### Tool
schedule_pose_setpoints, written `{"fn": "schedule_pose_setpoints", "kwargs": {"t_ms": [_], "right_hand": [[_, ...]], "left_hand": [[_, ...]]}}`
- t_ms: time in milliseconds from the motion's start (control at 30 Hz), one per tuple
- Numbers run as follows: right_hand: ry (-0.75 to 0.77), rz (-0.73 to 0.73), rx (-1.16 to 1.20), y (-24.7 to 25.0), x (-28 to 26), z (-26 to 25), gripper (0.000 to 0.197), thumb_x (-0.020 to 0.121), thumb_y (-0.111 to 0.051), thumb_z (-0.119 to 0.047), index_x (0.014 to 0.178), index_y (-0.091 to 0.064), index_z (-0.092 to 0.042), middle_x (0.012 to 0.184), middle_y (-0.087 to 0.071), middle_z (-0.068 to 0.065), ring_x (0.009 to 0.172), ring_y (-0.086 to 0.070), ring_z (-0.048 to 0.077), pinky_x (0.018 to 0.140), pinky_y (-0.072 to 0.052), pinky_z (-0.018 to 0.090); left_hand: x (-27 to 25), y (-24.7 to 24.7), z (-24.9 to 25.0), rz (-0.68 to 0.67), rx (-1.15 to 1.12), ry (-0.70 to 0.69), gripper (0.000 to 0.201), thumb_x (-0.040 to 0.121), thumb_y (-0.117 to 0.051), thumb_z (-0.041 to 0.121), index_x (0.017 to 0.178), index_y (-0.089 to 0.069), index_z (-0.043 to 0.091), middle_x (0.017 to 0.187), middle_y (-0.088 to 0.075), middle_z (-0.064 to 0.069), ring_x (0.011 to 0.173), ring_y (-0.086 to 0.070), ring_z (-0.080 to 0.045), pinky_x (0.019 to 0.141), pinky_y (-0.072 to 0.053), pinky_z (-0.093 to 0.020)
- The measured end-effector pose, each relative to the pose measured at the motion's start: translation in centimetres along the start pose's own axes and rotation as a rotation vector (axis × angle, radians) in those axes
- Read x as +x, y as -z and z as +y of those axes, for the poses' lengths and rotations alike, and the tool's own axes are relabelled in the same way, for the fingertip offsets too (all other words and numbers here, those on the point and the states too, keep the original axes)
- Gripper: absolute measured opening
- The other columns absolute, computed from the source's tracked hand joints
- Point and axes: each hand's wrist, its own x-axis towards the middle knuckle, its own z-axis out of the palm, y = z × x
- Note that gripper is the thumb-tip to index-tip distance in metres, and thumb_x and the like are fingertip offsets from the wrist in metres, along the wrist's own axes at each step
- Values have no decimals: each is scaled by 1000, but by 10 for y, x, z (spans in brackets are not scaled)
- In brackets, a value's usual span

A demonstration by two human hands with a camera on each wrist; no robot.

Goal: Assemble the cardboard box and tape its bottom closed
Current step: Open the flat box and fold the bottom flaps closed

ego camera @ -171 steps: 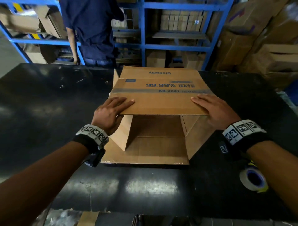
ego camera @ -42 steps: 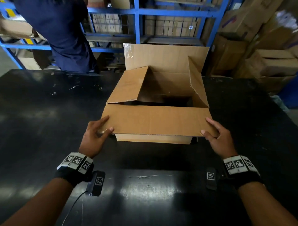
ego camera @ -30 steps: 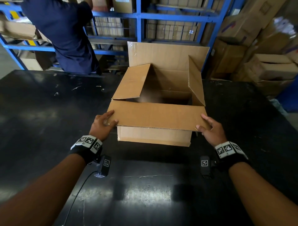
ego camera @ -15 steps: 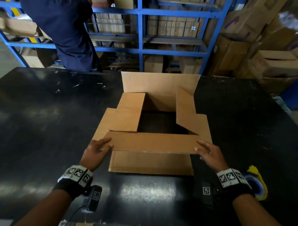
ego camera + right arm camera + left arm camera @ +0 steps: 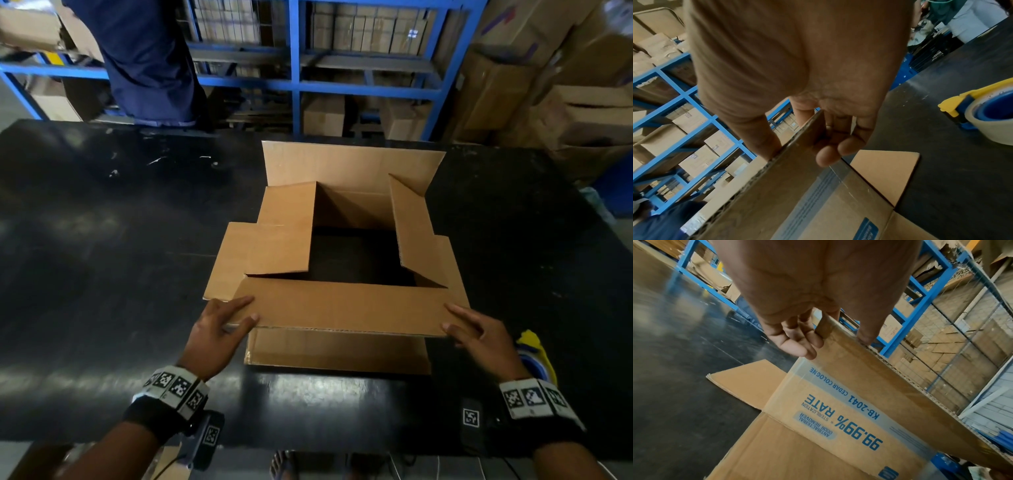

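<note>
Left hand (image 5: 215, 334): we pinch the near flap (image 5: 342, 310) at its left corner (thumb on top).
Right hand (image 5: 481, 337): we pinch its right corner.

1. The brown corrugated cardboard box (image 5: 342, 308) is matt, its cut edges showing rough fluting; a strip of glossy clear tape crosses its blue-printed outer face.
2. The black table (image 5: 102, 257) is smooth and glossy, with scuffs and soft reflections.
3. The blue shelving rack (image 5: 294, 82) looks like painted metal.
4. The yellow and blue tape dispenser (image 5: 982, 112) looks like smooth plastic and carries a roll of pale, glossy tape.
</note>
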Motion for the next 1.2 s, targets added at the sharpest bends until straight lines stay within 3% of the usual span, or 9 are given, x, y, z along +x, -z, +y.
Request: {"fn": "schedule_pose_setpoints", "kwargs": {"t_ms": [133, 233, 300, 400, 500, 600, 767, 1000, 1200], "right_hand": [[12, -18, -12, 7, -10, 6, 51, 90, -68, -22, 139, -56, -27, 150, -46, 6, 126, -52, 24, 75, -51, 23], [21, -49, -45, 11, -17, 13, 57, 82, -70, -44, 137, -55, -39, 145, -49, -2, 127, -52, 21, 93, -54, 41], [40, -77, -73, 15, -19, 16, 68, 70, -66, -62, 135, -54, -45, 140, -49, -9, 127, -51, 19, 102, -49, 45], [34, -69, -83, 24, -17, 12, 72, 65, -68, -66, 132, -48, -50, 138, -44, -6, 120, -48, 16, 94, -45, 37], [71, -101, 25, 37, -12, 11, 84, 58, -82, -67, 130, -39, -66, 145, -36, -8, 124, -46, 19, 97, -49, 46], [82, -204, 26, 47, -1, 15, 112, 45, -90, -63, 138, -29, -67, 157, -28, -8, 133, -44, 19, 104, -45, 51], [25, -415, -84, 49, 22, 13, 132, 43, -96, -52, 147, -15, -63, 162, -12, -7, 132, -36, 15, 108, -39, 46], [69, -556, -333, 49, 33, 22, 149, 41, -99, -52, 145, 7, -66, 160, -2, -21, 146, -20, 17, 118, -28, 53], [158, -337, -368, 56, 38, 38, 139, 43, -93, -65, 146, 0, -66, 163, -12, -14, 144, -30, 20, 113, -36, 53]], "left_hand": [[-11, 7, 10, 3, 24, -5, 47, 83, -67, 53, 127, -69, 37, 110, -61, 7, 100, -63, -4, 84, -50, -17], [-21, 6, 12, -39, 22, -22, 46, 84, -68, 51, 127, -68, 37, 119, -61, 9, 108, -62, -3, 76, -47, -5], [-23, 6, 10, -66, -11, -29, 49, 83, -71, 56, 129, -66, 41, 124, -60, 11, 113, -62, -6, 79, -49, -12], [-17, 12, 4, -110, -42, -1, 72, 73, -79, 65, 137, -56, 43, 128, -58, 16, 111, -62, -7, 81, -53, -25], [-4, 22, -8, -141, -6, 18, 88, 64, -90, 55, 141, -49, 48, 121, -62, 11, 105, -65, -11, 79, -56, -30], [13, 26, -19, -172, 27, 11, 92, 60, -91, 43, 141, -49, 47, 124, -58, 5, 108, -62, -9, 82, -56, -32], [50, 18, -39, -223, 125, -76, 90, 81, -84, 15, 128, -39, 77, 133, -46, -2, 110, -63, -20, 92, -60, -46], [71, 8, -46, -315, 216, -89, 86, 85, -81, 22, 153, -33, 48, 151, -36, 1, 126, -55, -21, 103, -54, -42], [72, 11, -46, -327, 278, -75, 92, 82, -83, 25, 155, -30, 44, 147, -28, 13, 125, -47, -18, 102, -50, -45]]}}
